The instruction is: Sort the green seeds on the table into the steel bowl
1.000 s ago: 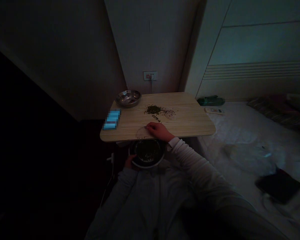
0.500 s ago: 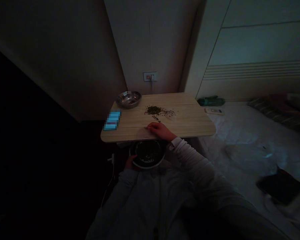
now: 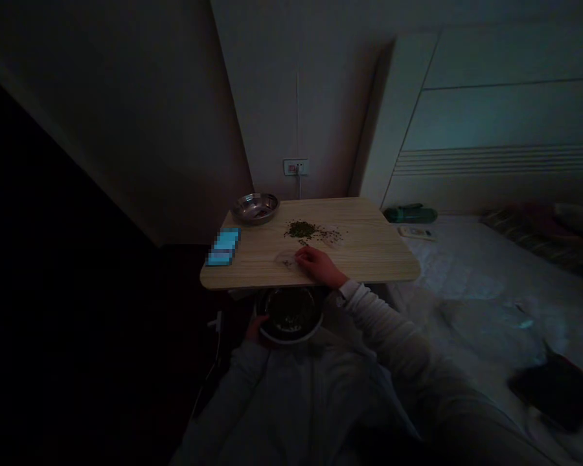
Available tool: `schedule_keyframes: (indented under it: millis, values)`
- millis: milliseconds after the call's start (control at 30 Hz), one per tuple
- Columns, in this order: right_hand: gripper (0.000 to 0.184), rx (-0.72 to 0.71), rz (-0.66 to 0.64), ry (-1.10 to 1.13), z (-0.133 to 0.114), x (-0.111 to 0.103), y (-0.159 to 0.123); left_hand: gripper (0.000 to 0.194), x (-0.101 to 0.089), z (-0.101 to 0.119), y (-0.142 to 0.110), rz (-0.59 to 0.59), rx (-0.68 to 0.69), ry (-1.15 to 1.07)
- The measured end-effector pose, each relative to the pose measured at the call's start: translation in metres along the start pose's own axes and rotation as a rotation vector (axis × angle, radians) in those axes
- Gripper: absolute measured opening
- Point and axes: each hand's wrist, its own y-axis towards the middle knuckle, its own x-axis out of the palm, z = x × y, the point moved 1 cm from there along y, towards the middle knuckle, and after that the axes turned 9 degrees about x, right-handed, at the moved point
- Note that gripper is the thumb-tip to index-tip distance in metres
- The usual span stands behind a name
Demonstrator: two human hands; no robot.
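My right hand (image 3: 315, 265) is closed at the front of the small wooden table, its fingertips pinching the edge of a thin clear plastic disc (image 3: 284, 260). A few dark grains show on or under that disc. Just behind the hand, a pile of small green beans (image 3: 301, 229) lies with loose ones scattered to its right, around a second clear piece (image 3: 332, 237). Below the table edge, my left hand (image 3: 256, 329) grips the left rim of a dark bowl with a pale rim (image 3: 294, 339). Beans or water glint inside it; the dim light hides which.
The wooden table (image 3: 252, 275) carries a steel bowl (image 3: 255, 208) at back left and a blurred-screen phone (image 3: 223, 247) at left. To the right is a bed (image 3: 418, 272) with a green bottle (image 3: 411, 213), a remote (image 3: 416, 233) and a dark flat object (image 3: 558, 391).
My right hand has moved slightly back and right over the table with the clear disc, where grains now show. The view has tilted up a little. My left hand stays on the bowl.
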Motion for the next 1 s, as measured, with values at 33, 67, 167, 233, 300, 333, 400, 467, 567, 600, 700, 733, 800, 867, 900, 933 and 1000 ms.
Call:
schedule_keyframes:
  millis: [33, 67, 167, 233, 300, 333, 400, 467, 567, 600, 700, 733, 800, 867, 900, 933, 1000]
  values:
    - [0.017, 0.006, -0.009, -0.035, -0.003, 0.001, -0.001, 0.015, -0.001, -0.001, 0.001, -0.014, -0.019, -0.008]
    - [0.017, 0.01, -0.012, -0.067, -0.006, 0.003, -0.002, 0.015, -0.001, -0.002, 0.002, -0.028, -0.041, -0.016]
    - [0.018, 0.025, -0.021, -0.147, -0.014, 0.009, -0.004, 0.013, -0.001, -0.003, 0.003, -0.043, -0.068, -0.028]
    - [0.019, 0.025, -0.033, -0.191, -0.019, 0.014, -0.006, 0.015, 0.0, -0.001, 0.001, -0.025, -0.051, -0.009]
    - [0.02, 0.018, -0.035, -0.242, -0.022, 0.019, -0.007, 0.017, 0.002, 0.001, -0.003, 0.002, -0.03, 0.015]
    - [0.02, 0.015, -0.025, -0.271, -0.024, 0.021, -0.007, 0.018, 0.003, 0.002, -0.005, 0.015, -0.025, 0.025]
    - [0.021, 0.02, 0.011, -0.334, -0.027, 0.025, -0.005, 0.019, 0.004, 0.004, -0.007, 0.034, -0.004, 0.031]
    - [0.023, 0.049, 0.057, -0.391, -0.029, 0.027, -0.003, 0.018, 0.004, 0.005, -0.008, 0.029, 0.031, 0.022]
    - [0.026, 0.11, 0.139, -0.454, -0.031, 0.026, 0.001, 0.016, 0.005, 0.004, -0.007, 0.008, 0.047, 0.0]
    - [0.027, 0.126, 0.165, -0.467, -0.031, 0.025, 0.002, 0.016, 0.005, 0.003, -0.006, 0.003, 0.026, -0.001]
    - [0.027, 0.159, 0.227, -0.489, -0.031, 0.021, 0.003, 0.013, 0.005, 0.002, -0.005, -0.022, -0.053, 0.003]
    - [0.026, 0.169, 0.241, -0.489, -0.031, 0.019, 0.002, 0.013, 0.004, 0.001, -0.004, -0.028, -0.067, 0.005]
    - [0.024, 0.191, 0.269, -0.48, -0.029, 0.015, 0.002, 0.015, 0.002, 0.001, -0.002, -0.023, -0.054, 0.009]
    - [0.022, 0.211, 0.297, -0.455, -0.026, 0.013, 0.003, 0.017, 0.001, 0.001, 0.0, -0.013, -0.012, 0.011]
    - [0.021, 0.214, 0.311, -0.432, -0.024, 0.012, 0.003, 0.017, 0.0, 0.0, 0.001, -0.01, 0.008, 0.01]
    - [0.02, 0.212, 0.325, -0.399, -0.021, 0.012, 0.005, 0.017, 0.001, 0.0, 0.001, -0.006, 0.018, 0.007]
    - [0.019, 0.192, 0.341, -0.301, -0.015, 0.012, 0.008, 0.018, 0.003, 0.0, -0.001, 0.006, 0.02, 0.002]
